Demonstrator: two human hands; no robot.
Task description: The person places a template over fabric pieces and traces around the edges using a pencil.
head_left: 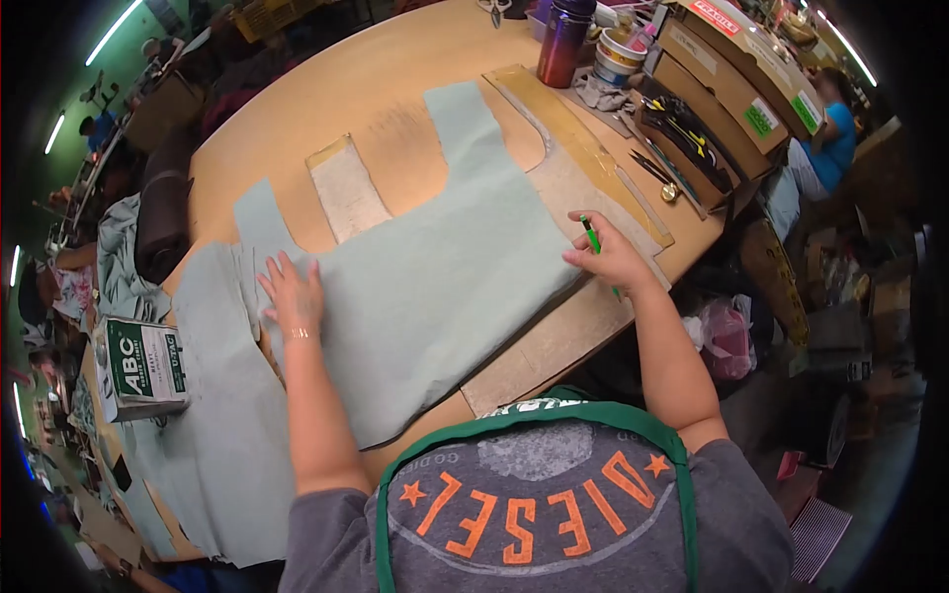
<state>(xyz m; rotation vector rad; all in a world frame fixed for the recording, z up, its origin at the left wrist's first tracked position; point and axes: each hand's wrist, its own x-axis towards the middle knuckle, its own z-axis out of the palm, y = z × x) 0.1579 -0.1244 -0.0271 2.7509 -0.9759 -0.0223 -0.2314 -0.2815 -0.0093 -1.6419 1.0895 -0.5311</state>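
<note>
A large pale grey-green sheet of material, with a curved cut-out along its far side, lies flat across the table. My left hand rests open on its left part, fingers spread. At the right edge of the sheet, my right hand is closed around a green pen, held between thumb and fingers. More of the same material is spread at the left, beside my left hand. Worn flat pattern boards show under and beyond the sheet.
A rectangular ABC tin stands on the material at the left. A dark roll lies behind it. Far right are a tumbler, stacked tubs, cardboard boxes and scissors. A smaller board lies mid-table.
</note>
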